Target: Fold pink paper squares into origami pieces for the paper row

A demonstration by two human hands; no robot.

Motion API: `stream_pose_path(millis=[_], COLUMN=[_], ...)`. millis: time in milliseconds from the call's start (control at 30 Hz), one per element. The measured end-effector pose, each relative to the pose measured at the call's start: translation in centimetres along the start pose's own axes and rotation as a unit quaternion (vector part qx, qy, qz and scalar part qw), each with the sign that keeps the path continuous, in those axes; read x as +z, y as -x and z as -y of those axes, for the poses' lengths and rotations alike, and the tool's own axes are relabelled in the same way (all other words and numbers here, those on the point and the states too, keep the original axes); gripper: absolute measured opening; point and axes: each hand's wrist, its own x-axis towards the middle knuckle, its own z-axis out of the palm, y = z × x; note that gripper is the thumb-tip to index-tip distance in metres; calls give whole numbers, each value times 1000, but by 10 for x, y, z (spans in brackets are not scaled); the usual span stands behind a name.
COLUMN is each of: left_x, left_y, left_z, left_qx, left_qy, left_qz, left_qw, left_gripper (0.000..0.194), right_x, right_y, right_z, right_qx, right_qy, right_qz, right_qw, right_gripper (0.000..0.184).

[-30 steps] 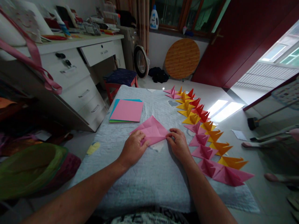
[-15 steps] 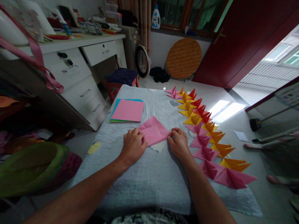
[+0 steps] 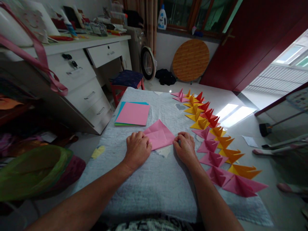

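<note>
**Pink paper (image 3: 160, 136) pinned by both hands, birds v. close to the R arm**

Nearest first: the right forearm (image 3: 208, 186) lies just beside the closest pink birds (image 3: 218, 175), by the table's (image 3: 154, 186) near right corner. Any outward elbow swing could clip them, IMO, & the outer ones sit so near the right edge they might go over.

Paper's around mid-table, flat, folded edge facing the near edge. Left hand (image 3: 138, 149) is palm-down over its left corner, fingers curled & bunched; can't tell if it's pinching or just pressing. Right hand (image 3: 185, 146) is mostly closed, thumb & fingertips apparently nipping the right corner. Main risk AFAICT: uneven pull btwn the two = skewed crease. Also the cloth (image 3: 141, 199) underneath looks soft & wrinkly, so pressing there could leave a weak or wobbly line.

Farther up, the row of yellow birds (image 3: 196, 109) runs twds the far right corner; they're packed tight, so 1 bump prob shifts several.

Paper stack (image 3: 133, 114) sits nr the far left corner, a bit fanned. Stray left knuckles could skid the top sheet.
</note>
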Motion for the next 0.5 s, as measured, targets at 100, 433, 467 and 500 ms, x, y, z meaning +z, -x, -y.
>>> stream_pose_path(millis=[100,433,467,500], left_x=[0,0,0,0], left_y=[-1,-1,-1,-2], left_z=[1,2,2,2], left_qx=[-3,-5,-5,-5], left_qy=[0,0,-1,-1], left_qz=[0,7,7,6], left_qw=[1000,1000,1000,1000], left_gripper=[19,21,21,22], right_x=[0,2,2,2], right_y=[0,0,0,0], right_z=[0,-3,-3,-3], right_qx=[3,-1,-1,-3], right_qy=[3,12,12,11], right_qz=[6,8,8,5], right_qw=[1000,1000,1000,1000], right_gripper=[8,8,8,8])
